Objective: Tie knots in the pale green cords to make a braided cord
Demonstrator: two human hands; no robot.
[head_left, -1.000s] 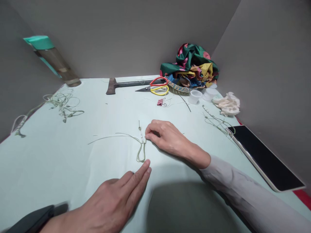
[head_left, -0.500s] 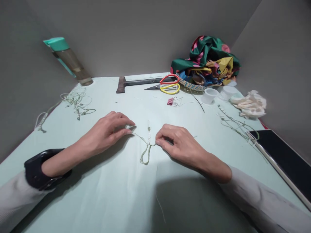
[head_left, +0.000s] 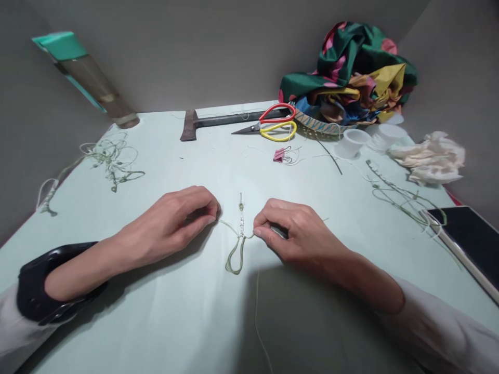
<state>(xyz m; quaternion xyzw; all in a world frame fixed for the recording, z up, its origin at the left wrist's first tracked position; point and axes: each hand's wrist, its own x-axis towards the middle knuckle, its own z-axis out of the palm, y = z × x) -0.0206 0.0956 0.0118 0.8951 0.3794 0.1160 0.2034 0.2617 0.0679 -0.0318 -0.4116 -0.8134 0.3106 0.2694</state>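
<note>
Between my hands lies a green-and-white knotted cord (head_left: 241, 221) with a row of small pale beads or knots. Its lower end forms a green loop (head_left: 230, 258) flat on the table. My left hand (head_left: 191, 215) pinches a thin cord end running to the left from the piece. On the other side, my right hand (head_left: 286, 226) pinches the cord end that runs right. A black watch (head_left: 58, 283) is on my left wrist. A loose white thread (head_left: 257, 317) trails toward the table's near edge.
At the back lie a hammer-like tool (head_left: 189, 125) and red-and-yellow scissors (head_left: 255, 129), with a pink binder clip (head_left: 278, 155) nearer. A bottle (head_left: 97, 85) and tangled cords (head_left: 113, 158) are left. Colourful cloth (head_left: 351, 67), plastic cups (head_left: 351, 143), crumpled tissue (head_left: 432, 156) and a tablet (head_left: 463, 244) stand right.
My left thumb and fingers have closed together on the left cord end. My right hand keeps its pinch. The view has moved slightly closer to the table.
</note>
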